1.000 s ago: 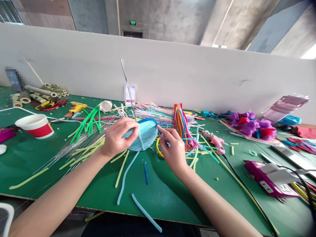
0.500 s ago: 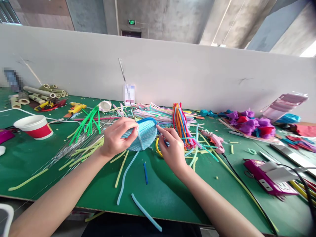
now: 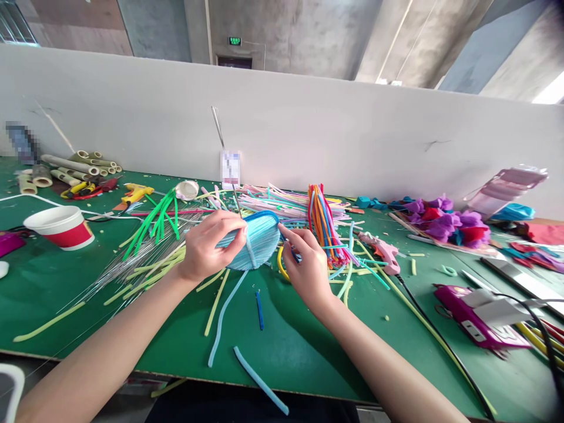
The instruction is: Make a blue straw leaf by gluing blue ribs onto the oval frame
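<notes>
Between my hands is a rounded light-blue piece [image 3: 262, 244] made of rows of pipe cleaner, with a lighter strip running down it. A darker blue pipe cleaner [image 3: 264, 213] follows its top edge. My left hand [image 3: 214, 244] is closed in a pinch at the piece's upper left and covers that side. At the right edge, the thumb and fingers of my right hand [image 3: 308, 261] pinch the dark blue pipe cleaner's end. Below, on the green table, lie light-blue pipe cleaners [image 3: 262, 380] and a short dark blue one [image 3: 259, 310].
Colourful pipe cleaners [image 3: 328, 226] stand bundled behind my right hand. A pink glue gun [image 3: 385, 255] and a purple power strip [image 3: 467, 317] lie to the right. Leftward are thin wires [image 3: 150, 249], a paper cup [image 3: 61, 229], a yellow glue gun [image 3: 136, 192] and bamboo pieces [image 3: 83, 167].
</notes>
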The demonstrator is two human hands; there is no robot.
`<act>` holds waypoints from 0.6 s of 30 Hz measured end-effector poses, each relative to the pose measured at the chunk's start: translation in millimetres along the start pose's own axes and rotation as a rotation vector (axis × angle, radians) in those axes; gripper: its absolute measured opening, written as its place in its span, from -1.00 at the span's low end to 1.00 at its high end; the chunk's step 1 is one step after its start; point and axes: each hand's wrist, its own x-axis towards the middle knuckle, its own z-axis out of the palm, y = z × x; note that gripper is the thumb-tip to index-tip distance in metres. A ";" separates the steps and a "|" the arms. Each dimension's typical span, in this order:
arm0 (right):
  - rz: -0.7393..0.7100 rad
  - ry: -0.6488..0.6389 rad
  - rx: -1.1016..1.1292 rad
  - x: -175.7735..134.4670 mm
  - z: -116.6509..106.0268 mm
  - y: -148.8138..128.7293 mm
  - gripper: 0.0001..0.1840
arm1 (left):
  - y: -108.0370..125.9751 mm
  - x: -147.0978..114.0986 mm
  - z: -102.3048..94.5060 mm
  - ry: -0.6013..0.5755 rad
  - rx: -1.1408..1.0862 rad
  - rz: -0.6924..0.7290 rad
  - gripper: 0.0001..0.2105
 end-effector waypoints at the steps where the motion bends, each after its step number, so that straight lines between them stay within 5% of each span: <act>1: 0.000 -0.002 -0.003 0.1 -0.2 -0.4 -0.52 | 0.0 0.2 0.0 0.000 0.000 0.000 -0.74; 10: 0.014 -0.006 -0.008 0.7 -0.7 -1.3 -0.52 | -0.7 -3.5 2.1 -0.003 0.012 -0.037 -0.69; 15: 0.007 -0.004 -0.009 0.1 -0.5 -0.9 -0.51 | 4.2 -2.9 3.8 -0.009 -0.156 -0.304 -0.47; 18: 0.016 -0.011 -0.014 0.4 -0.2 -0.8 -0.51 | 9.1 5.4 0.4 -0.072 -0.183 -0.390 -0.55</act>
